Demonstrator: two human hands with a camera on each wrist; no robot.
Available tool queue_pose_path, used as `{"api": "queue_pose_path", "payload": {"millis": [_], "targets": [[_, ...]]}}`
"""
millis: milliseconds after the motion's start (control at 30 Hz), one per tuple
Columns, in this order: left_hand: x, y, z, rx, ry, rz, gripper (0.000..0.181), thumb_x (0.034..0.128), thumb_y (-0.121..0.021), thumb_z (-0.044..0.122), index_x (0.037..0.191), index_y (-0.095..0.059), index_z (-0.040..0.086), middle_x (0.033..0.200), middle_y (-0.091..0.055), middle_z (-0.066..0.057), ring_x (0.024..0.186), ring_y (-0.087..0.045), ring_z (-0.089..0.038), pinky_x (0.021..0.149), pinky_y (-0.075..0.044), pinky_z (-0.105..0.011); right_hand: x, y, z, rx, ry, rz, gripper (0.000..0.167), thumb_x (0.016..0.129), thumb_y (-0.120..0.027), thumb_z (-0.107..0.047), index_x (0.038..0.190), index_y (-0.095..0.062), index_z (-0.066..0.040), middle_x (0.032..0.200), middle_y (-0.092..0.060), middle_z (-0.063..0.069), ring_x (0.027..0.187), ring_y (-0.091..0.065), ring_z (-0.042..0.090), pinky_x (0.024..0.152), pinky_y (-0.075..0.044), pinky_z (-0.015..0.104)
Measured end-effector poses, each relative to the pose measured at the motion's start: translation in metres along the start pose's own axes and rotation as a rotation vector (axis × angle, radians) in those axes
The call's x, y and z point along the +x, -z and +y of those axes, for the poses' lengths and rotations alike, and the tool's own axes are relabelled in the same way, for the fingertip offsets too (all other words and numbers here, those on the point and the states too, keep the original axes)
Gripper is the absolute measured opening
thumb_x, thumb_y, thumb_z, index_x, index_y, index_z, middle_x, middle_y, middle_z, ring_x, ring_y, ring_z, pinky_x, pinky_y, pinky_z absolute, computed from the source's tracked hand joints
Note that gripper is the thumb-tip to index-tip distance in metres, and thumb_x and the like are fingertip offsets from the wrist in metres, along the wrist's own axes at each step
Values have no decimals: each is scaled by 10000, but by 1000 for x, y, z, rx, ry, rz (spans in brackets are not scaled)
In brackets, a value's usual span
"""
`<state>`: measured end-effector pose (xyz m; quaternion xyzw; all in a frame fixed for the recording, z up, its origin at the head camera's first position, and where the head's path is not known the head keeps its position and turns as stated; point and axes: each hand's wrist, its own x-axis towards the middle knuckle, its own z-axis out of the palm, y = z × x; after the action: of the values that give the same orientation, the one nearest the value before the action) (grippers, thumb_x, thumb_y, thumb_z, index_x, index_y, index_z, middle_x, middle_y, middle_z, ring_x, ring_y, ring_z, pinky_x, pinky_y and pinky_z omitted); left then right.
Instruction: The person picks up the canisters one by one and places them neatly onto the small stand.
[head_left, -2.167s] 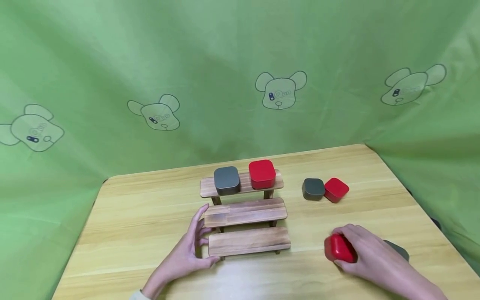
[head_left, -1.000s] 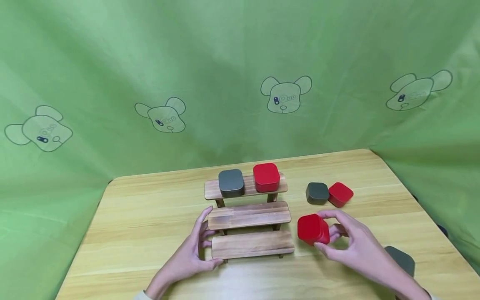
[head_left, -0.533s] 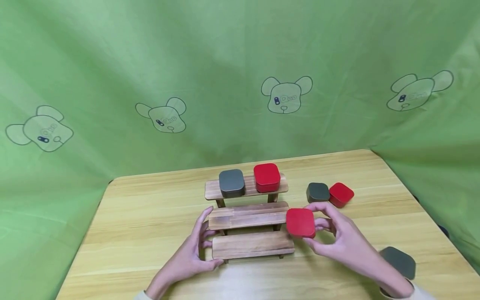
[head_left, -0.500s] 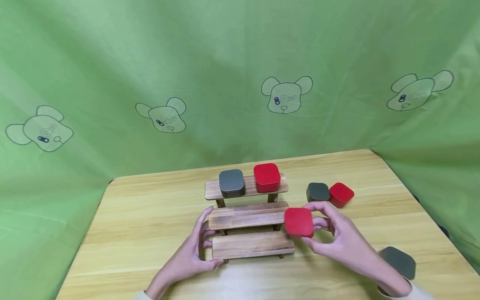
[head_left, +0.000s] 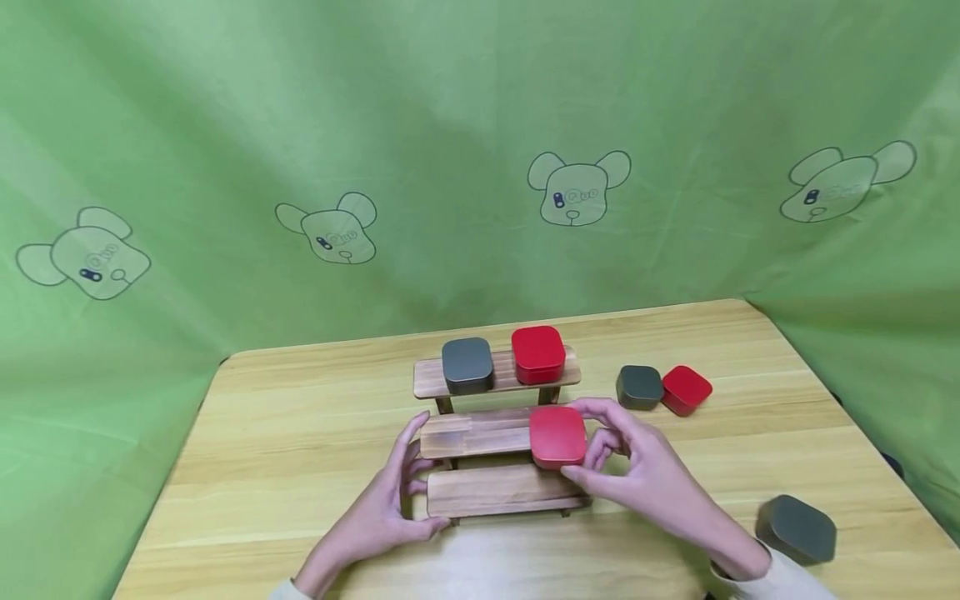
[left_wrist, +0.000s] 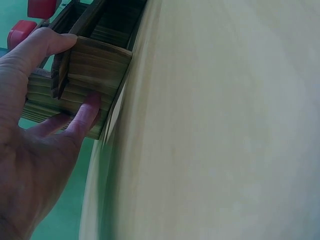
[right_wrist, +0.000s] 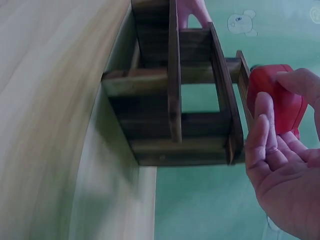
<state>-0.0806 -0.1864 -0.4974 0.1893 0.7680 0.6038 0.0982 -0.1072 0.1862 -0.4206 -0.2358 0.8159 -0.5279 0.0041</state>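
Observation:
A three-step wooden rack [head_left: 504,492] stands on the table. My left hand [head_left: 378,510] grips its left end, thumb by the lowest step and a finger at the middle one; the left wrist view shows that hand [left_wrist: 40,130] against the rack's side panel [left_wrist: 95,75]. Between thumb and fingers, my right hand [head_left: 652,479] holds a rounded red box [head_left: 557,435] over the right part of the middle step. In the right wrist view the red box [right_wrist: 280,97] is pinched by the right hand [right_wrist: 285,165]. Whether it touches the step I cannot tell.
On the top step sit a grey box [head_left: 468,365] and another red box [head_left: 538,354], side by side. Right of the rack, a small dark box [head_left: 640,387] and a small red box [head_left: 686,390] lie close together. A larger dark box [head_left: 797,529] lies at the right front.
My right hand has lifted the red box from the table's right side and carried it left to the middle step. My left hand has stayed at the rack's end.

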Motion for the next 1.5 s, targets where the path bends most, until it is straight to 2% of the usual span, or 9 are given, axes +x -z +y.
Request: {"api": "queue_pose_path", "payload": {"millis": [167,267,433,567,767,800,1000,1133,1500], "targets": [[1,2,0,1,0,-2,1411,768,-977,18,1753,-48,412,1813,-26,-71,1474,-490,-338,1133,-524,-374,8,-12,-3,64,-2,-17,663,864,-942,-99,1444,-633,-188,775,-704,-37,644,-644,175,584,-520,267],[1,1,-2,3,3,-5,1407,773,-979,31,1753,-43,411,1811,-37,-90,1471,-494,-337,1133,-523,-372,12,-19,-4,69,-25,-18,658,854,-953,-115,1431,-643,-187,763,-711,-39,595,-593,180,505,-461,246],[0,0,-2,7,23,3,1408,768,-985,44,1751,-50,418,1813,-20,-86,1478,-484,-339,1141,-514,-365,19,-29,-4,52,-25,-15,676,841,-958,-106,1442,-649,-123,766,-728,-73,611,-633,150,486,-390,220],[1,0,-2,3,14,3,1408,768,-980,29,1752,-49,411,1811,-35,-101,1473,-492,-341,1136,-520,-372,22,-35,-5,46,7,-5,688,847,-953,-94,1466,-654,-96,802,-717,-50,618,-653,119,493,-432,217],[1,1,0,-2,18,6,1412,763,-980,25,1750,-52,425,1809,-45,-98,1471,-498,-325,1134,-522,-369,26,-45,-9,40,-13,-22,702,865,-949,-122,1499,-649,-115,1005,-698,27,611,-660,106,506,-494,229],[1,1,0,-4,21,6,1414,762,-980,24,1749,-53,429,1810,-41,-88,1473,-497,-320,1135,-521,-368,26,-46,-9,48,-22,-29,702,870,-945,-125,1503,-643,-113,1002,-698,32,609,-664,111,502,-500,234],[1,0,-1,-4,25,7,1416,761,-982,24,1749,-53,429,1811,-31,-75,1477,-495,-310,1137,-519,-370,29,-54,-16,126,-80,-82,712,908,-911,-115,1546,-595,-85,698,-727,13,583,-717,218,441,-450,216],[1,0,-2,2,13,5,1404,770,-978,30,1753,-51,411,1809,-48,-102,1470,-504,-324,1132,-525,-372,30,-57,-21,142,-92,-95,709,922,-905,-140,1550,-585,-69,662,-730,5,583,-732,256,420,-386,214],[1,1,-2,1,-21,-6,1371,795,-961,21,1756,-53,382,1806,-83,-141,1461,-514,-359,1117,-540,-384,36,-66,-32,-41,-154,-57,716,915,-920,-265,1554,-607,-183,678,-694,-88,595,-701,155,498,-454,254]]}}
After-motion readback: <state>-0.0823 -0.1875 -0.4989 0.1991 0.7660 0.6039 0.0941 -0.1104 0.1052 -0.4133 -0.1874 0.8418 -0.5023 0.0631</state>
